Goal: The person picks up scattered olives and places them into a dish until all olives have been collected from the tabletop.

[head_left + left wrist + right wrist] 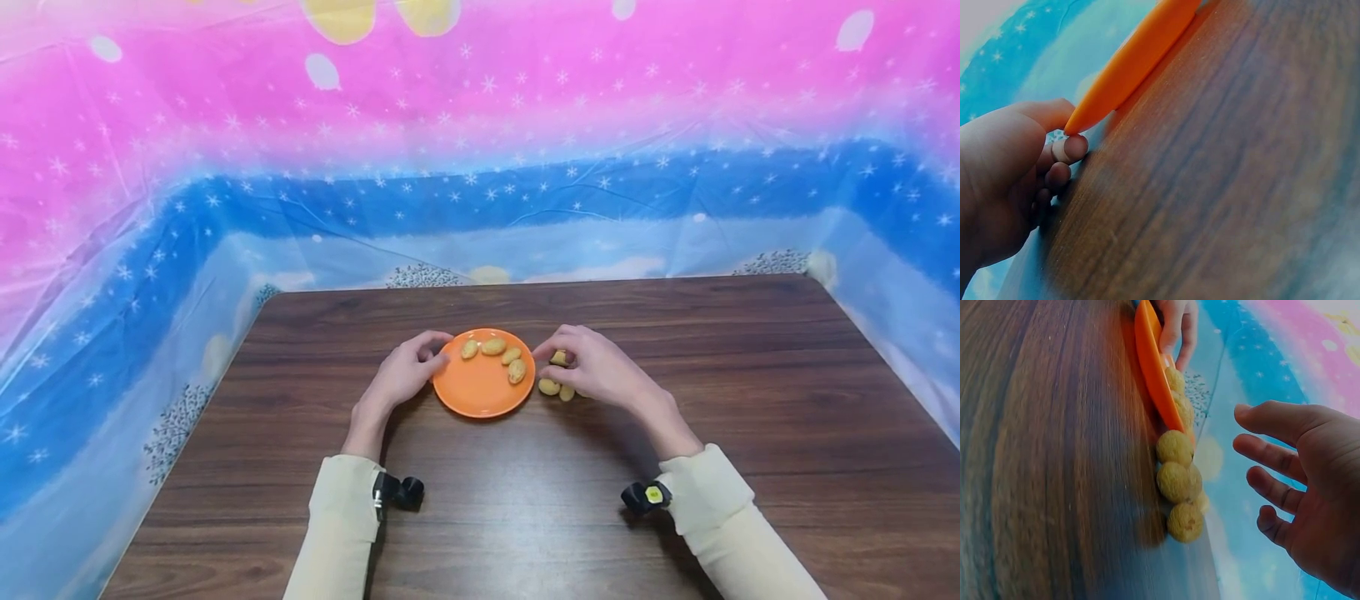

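Observation:
An orange plate (480, 396) lies on the table, with several small yellow-brown potatoes (492, 347) along its far and right side. My left hand (405, 367) pinches the left rim, thumb over the edge and fingers below it in the left wrist view. Just right of the plate, more potatoes (549, 387) are grouped on the table; in the right wrist view, potatoes (1184, 522) sit close together beside the plate's edge. Over this group my right hand (600, 367) hovers, fingers spread and slightly bent. Nothing lies between its fingertips in the right wrist view.
The dark wood-grain table (495, 517) reaches back to a pink and blue cloth backdrop (480, 192) that hangs behind and along both sides. Black wrist cameras are strapped over both cream sleeves (341, 500).

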`<state>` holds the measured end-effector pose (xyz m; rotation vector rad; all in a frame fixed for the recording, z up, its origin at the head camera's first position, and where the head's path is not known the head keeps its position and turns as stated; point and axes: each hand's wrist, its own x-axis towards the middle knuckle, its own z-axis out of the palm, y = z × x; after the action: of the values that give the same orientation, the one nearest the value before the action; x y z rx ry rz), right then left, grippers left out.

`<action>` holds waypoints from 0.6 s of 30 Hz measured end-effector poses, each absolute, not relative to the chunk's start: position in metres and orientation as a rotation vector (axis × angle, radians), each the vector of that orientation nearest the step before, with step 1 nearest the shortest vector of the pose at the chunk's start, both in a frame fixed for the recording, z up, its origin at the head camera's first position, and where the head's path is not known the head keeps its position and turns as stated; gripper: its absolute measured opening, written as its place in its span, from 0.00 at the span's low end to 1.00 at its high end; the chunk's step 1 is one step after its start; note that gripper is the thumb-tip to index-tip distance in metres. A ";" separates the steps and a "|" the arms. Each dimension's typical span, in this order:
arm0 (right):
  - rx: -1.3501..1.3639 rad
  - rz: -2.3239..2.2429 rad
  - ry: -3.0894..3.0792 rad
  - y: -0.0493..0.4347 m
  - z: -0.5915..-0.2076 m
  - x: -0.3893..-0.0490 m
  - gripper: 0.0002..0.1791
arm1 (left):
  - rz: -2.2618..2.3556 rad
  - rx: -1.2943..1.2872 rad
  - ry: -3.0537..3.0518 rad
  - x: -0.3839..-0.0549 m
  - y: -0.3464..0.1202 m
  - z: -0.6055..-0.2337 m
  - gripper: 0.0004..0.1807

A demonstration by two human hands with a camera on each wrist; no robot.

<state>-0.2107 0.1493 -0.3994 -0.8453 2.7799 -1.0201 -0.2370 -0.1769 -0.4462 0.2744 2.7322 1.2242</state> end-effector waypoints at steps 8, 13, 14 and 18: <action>-0.821 -1.029 2.750 0.158 -0.403 -0.209 0.14 | 1.225 0.267 2.729 -0.237 -0.178 -0.446 0.19; -0.813 -1.039 2.732 0.162 -0.406 -0.209 0.14 | 1.229 0.270 2.724 -0.237 -0.177 -0.446 0.20; -0.808 -1.041 2.732 0.163 -0.406 -0.209 0.14 | 1.228 0.273 2.723 -0.237 -0.177 -0.446 0.20; -0.828 -1.020 2.745 0.168 -0.407 -0.208 0.13 | 1.225 0.275 2.722 -0.236 -0.177 -0.445 0.20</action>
<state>-0.2078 0.1684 -0.4074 -0.8278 2.7445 -1.0203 -0.2363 -0.1772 -0.4455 0.2745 2.7224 1.2249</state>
